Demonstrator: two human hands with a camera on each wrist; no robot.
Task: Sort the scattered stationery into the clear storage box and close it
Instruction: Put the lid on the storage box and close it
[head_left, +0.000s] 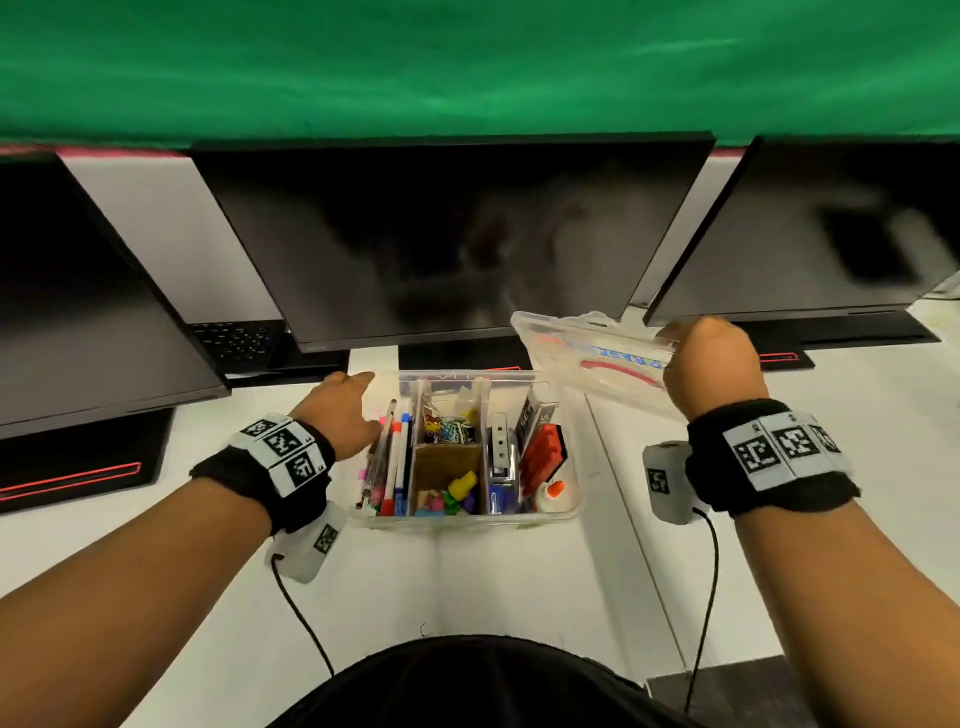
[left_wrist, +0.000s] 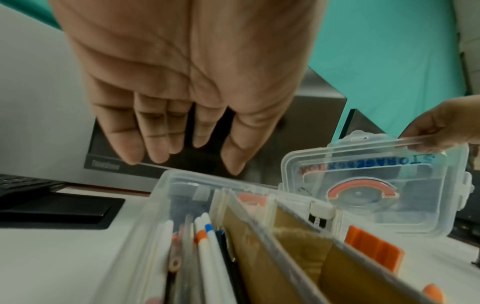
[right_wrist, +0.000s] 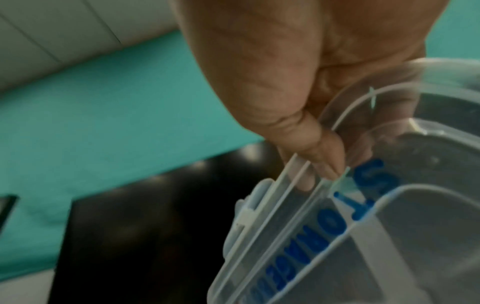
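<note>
**A:** ok so where's everything at right now?

**B:** The clear box (head_left: 570, 512) sits on the white desk (head_left: 519, 582), right in front of the middle monitor (head_left: 441, 234), and it's open. It's full of stuff: pens (head_left: 396, 467) lying along the left compartment, paper clips (head_left: 445, 430) in the back middle one, small colourful bits in the front middle, and an orange piece (head_left: 543, 457) plus a glue bottle (head_left: 555, 488) on the right.

**A:** and the lid?

**B:** The lid (head_left: 587, 353) is off the box, held tilted in the air just past the box's back right corner. The right hand (head_left: 714, 366) has it by the edge: in the right wrist view the fingers (right_wrist: 324, 156) are curled round the rim and pinching it. There's blue lettering and a red curved mark on it.

**A:** left hand doing anything?

**B:** The left hand (head_left: 345, 410) is at the box's left side, fingers (left_wrist: 155, 142) straight and relaxed, spread a little, gripping nothing. Whether the palm actually touches the box wall, can't tell.
</note>
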